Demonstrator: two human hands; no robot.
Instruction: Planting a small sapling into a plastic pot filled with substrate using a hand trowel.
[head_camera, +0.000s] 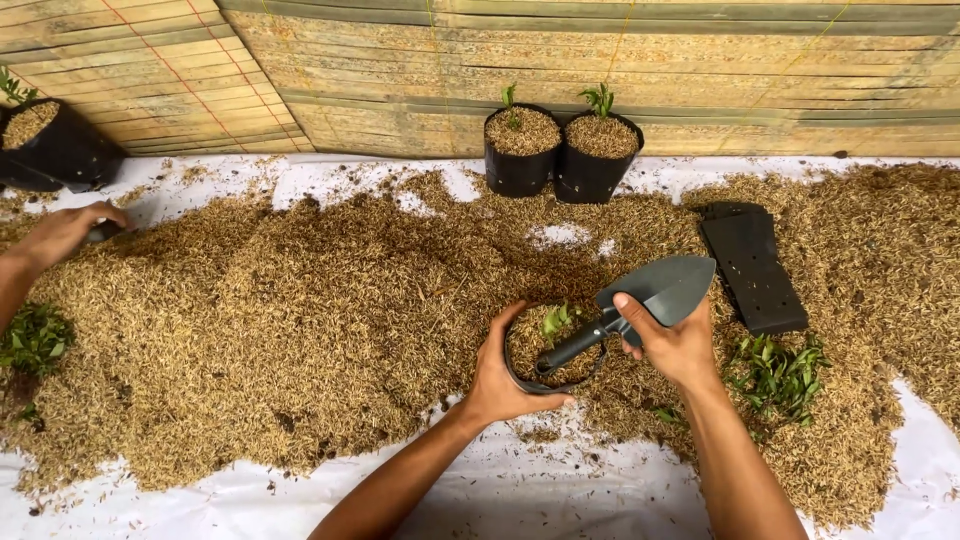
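Note:
My left hand (503, 375) wraps the near side of a small black grow bag (522, 383) filled with husk, a green seedling (555, 320) poking from its top. My right hand (672, 343) grips a grey hand trowel (665, 285) by the neck, its blade pointing up and right, its black handle lying across the bag's mouth. Both hands rest over a wide heap of brown rice husk (330, 310) spread on a white sheet (520, 495).
Two filled black bags with seedlings (560, 150) stand at the back by a bamboo wall. A stack of flat black bags (752, 268) lies right, loose seedlings (778, 368) below it. Another person's hand (65, 232) is at far left, near another filled bag (50, 148) and green sprigs (35, 340).

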